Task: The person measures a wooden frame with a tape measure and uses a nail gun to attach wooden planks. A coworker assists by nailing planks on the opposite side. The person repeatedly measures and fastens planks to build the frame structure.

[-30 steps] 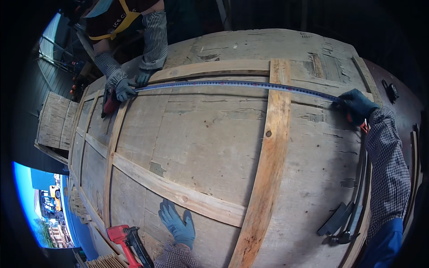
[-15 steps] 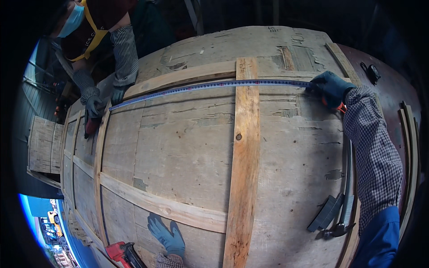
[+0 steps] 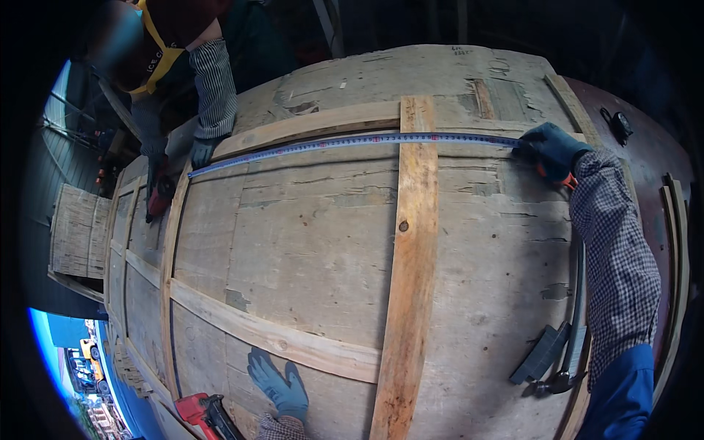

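Note:
My right hand (image 3: 554,148), in a dark glove, grips a tape measure (image 3: 556,176) whose orange edge shows under the fingers. Its blade (image 3: 323,145) runs leftward over the upright wooden batten (image 3: 411,227) to the frame strip at the left. My left hand (image 3: 281,389), gloved in blue-grey, lies flat on the plywood panel (image 3: 308,242) with fingers spread, below a cross batten (image 3: 275,341). A co-worker's gloved hand (image 3: 202,152) is by the blade's far end. Their other hand (image 3: 152,147) is on a red tool (image 3: 160,196).
A red and black power tool (image 3: 209,416) lies left of my left hand. At the lower right rest a hammer (image 3: 561,380) and grey strips of staples or nails (image 3: 541,355). A small black object (image 3: 620,126) sits at the upper right, above loose wood strips (image 3: 673,242).
The whole view has shifted slightly rightward. The co-worker's hand and red tool have shifted at the left frame strip. My hands keep their places on the panel and tape measure.

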Motion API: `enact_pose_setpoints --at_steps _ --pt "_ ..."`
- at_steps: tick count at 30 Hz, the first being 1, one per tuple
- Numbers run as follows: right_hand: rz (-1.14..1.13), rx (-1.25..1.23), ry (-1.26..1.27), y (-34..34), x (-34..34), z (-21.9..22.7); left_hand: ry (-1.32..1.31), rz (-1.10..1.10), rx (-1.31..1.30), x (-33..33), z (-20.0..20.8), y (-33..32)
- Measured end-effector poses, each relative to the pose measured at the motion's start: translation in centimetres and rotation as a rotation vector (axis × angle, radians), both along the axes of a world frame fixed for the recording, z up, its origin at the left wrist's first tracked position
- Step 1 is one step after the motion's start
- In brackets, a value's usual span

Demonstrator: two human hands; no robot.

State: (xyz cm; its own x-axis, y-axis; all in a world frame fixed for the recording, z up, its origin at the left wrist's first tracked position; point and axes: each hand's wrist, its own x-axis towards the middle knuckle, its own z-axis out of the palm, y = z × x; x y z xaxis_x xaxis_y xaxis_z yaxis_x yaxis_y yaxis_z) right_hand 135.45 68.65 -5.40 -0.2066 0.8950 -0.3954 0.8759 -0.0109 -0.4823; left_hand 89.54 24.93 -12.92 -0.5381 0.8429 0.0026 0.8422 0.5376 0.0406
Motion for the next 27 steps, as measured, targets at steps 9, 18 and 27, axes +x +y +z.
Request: enact_pose_setpoints --at_steps 9,18,27 --pt "-0.099 -0.076 0.012 -0.5 -0.4 0.7 -0.012 -0.011 0.013 0.0 -0.2 0.1" --pt "-0.031 0.000 -0.036 -0.3 0.3 0.7 -0.022 -0.010 0.018 0.3 0.1 0.6" --pt "-0.070 -0.098 0.080 -0.4 -0.2 0.6 -0.024 -0.009 0.080 0.2 0.3 0.8"
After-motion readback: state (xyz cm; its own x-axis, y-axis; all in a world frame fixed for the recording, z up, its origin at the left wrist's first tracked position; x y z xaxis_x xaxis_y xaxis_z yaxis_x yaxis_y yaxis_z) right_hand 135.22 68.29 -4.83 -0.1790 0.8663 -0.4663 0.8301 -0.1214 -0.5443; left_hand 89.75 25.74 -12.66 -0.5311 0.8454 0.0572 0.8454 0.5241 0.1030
